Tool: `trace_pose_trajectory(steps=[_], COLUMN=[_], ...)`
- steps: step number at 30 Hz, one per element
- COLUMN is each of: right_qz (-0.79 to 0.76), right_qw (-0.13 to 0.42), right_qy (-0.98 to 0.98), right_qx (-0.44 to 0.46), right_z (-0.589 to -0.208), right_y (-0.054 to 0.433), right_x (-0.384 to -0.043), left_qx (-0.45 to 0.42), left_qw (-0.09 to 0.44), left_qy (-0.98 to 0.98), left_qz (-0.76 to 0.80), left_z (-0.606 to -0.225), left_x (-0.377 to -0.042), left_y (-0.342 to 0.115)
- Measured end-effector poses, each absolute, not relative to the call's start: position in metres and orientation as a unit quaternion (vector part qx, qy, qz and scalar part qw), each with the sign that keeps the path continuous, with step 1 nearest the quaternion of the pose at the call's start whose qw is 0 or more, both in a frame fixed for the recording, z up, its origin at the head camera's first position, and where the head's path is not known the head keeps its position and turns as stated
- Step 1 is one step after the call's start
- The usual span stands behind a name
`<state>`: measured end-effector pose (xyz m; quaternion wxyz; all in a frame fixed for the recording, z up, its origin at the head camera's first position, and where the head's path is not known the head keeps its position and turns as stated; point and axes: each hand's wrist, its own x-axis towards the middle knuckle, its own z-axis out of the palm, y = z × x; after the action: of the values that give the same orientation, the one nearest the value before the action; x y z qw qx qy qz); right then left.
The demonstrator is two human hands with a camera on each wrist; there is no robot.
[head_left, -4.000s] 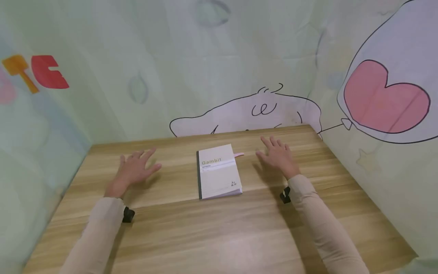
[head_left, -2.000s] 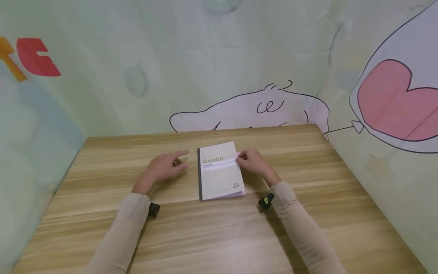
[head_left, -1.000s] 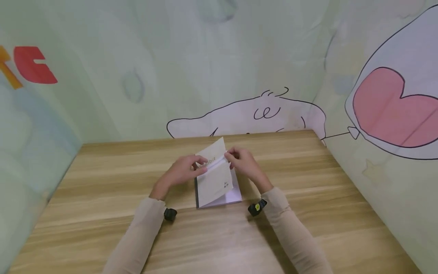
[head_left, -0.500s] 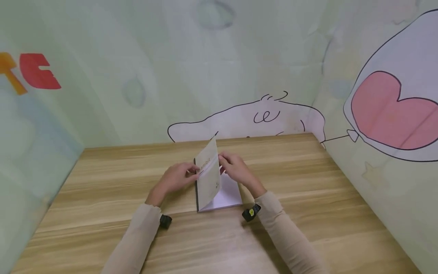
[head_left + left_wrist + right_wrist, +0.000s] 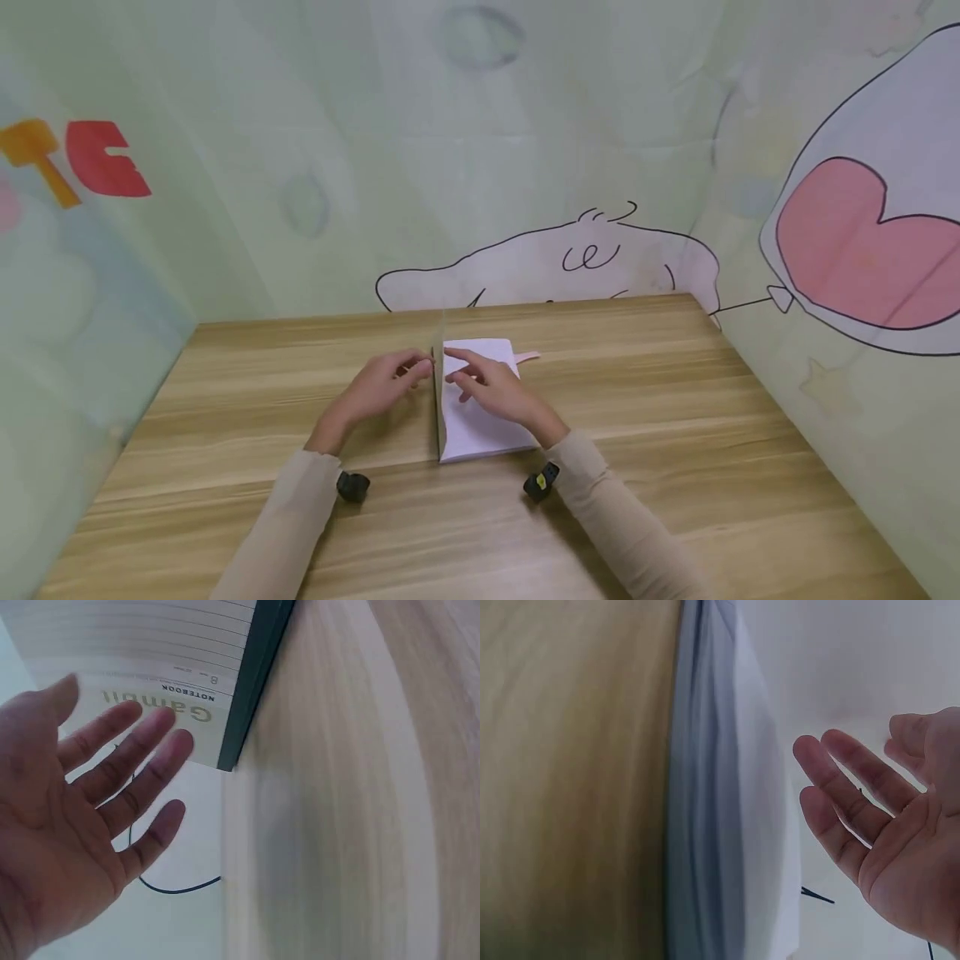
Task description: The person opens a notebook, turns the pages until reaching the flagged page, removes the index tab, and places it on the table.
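The notebook lies on the table with its front cover raised nearly upright, edge-on in the head view. White inner pages face up beneath it. On the outer side of the cover, my left hand has its fingers loosely extended, fingertips close to the printed "Gambit" face in the left wrist view. My right hand is above the white page, its relaxed fingers pointing at the inner side of the cover. Neither hand grips anything. From the notebook's right edge sticks out a pink ribbon.
The wooden table extends around the notebook on all sides. Behind it and at both sides hangs a pale printed curtain with cartoon drawings. A small black device sits at each wrist.
My right hand took the notebook's right edge, lifted the cover and swung it left until upright, then released it. My left hand came in from the left to the cover.
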<state>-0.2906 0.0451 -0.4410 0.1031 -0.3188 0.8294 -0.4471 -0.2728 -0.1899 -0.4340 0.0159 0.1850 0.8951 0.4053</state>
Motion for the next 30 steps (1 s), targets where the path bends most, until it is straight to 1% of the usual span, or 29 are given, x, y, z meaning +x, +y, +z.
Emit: trace_pose_trajectory(steps=[6,10,13,24,30], right_qz=[-0.431,-0.406,-0.387,-0.353,-0.344], right_qw=[0.111,0.099,0.094,0.078,0.059], right_qy=[0.827,0.832,0.837,0.840,0.846], right_qx=[-0.343,-0.364,-0.374,-0.405,-0.403], right_z=[-0.445,-0.447,-0.446,-0.443,-0.446], right_y=[0.032,0.026,0.024,0.016,0.019], right_x=[-0.283,-0.279,-0.276,-0.272,-0.270], left_qx=[0.152,0.130,0.112,0.078,0.054], left_qw=[-0.022,-0.047,-0.062,-0.094,-0.089], left_qy=[0.877,0.862,0.865,0.894,0.908], left_qz=[0.455,0.488,0.486,0.431,0.407], left_z=[-0.426,-0.419,-0.413,-0.412,-0.413], left_x=[-0.264,-0.260,-0.257,-0.248,-0.244], left_y=[-0.199,-0.208,-0.214,-0.233,-0.239])
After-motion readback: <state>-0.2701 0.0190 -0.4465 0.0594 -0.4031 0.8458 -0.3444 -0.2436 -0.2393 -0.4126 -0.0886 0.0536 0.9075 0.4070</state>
